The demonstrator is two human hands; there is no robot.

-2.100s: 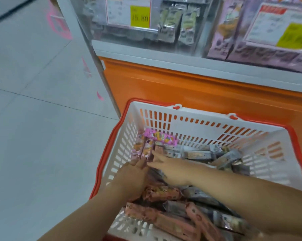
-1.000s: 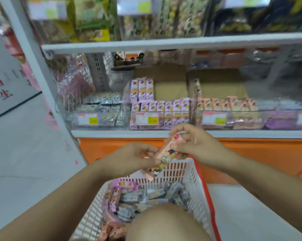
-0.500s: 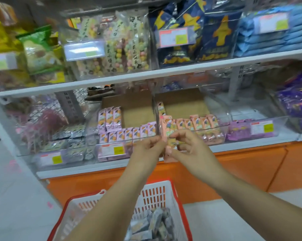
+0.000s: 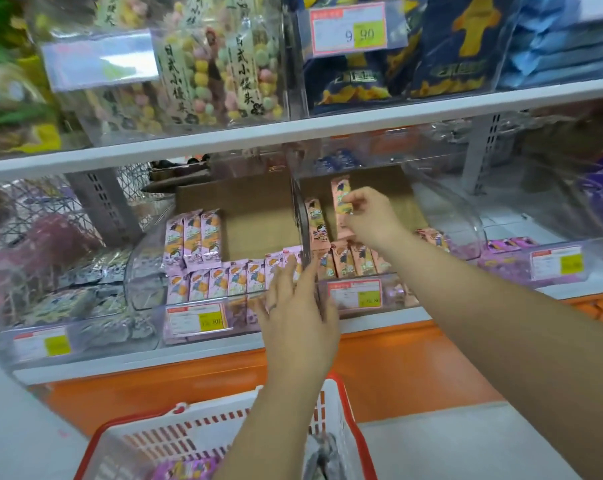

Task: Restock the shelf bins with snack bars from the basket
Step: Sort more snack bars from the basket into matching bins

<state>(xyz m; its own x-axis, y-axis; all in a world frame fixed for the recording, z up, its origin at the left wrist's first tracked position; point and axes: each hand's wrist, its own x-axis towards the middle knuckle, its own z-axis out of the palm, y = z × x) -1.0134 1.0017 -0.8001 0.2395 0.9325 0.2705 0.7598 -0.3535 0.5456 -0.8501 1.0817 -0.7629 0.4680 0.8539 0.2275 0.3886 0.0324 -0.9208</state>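
My right hand [image 4: 371, 220] reaches into a clear shelf bin [image 4: 445, 220] and pinches a salmon-pink snack bar [image 4: 340, 194], held upright above a row of the same bars [image 4: 348, 261]. My left hand [image 4: 298, 320] hovers with straight fingers in front of the divider between this bin and the bin of pale pink bars [image 4: 217, 282] to its left. Below, the white basket with a red rim [image 4: 203, 431] holds a purple bar [image 4: 185, 469] and grey wrapped bars [image 4: 322, 455].
A white shelf board [image 4: 293, 136] runs close above the bins. Bags of sweets [image 4: 217, 64] and dark blue packs [image 4: 397, 64] fill the upper shelf. Grey packets [image 4: 85, 289] lie in the left bin, purple packs [image 4: 522, 261] in the right one. An orange base panel [image 4: 397, 362] stands behind the basket.
Both hands held the bar together in front of the shelf. Now my right hand alone has carried it up into the bin, and my left hand has let go and dropped lower.
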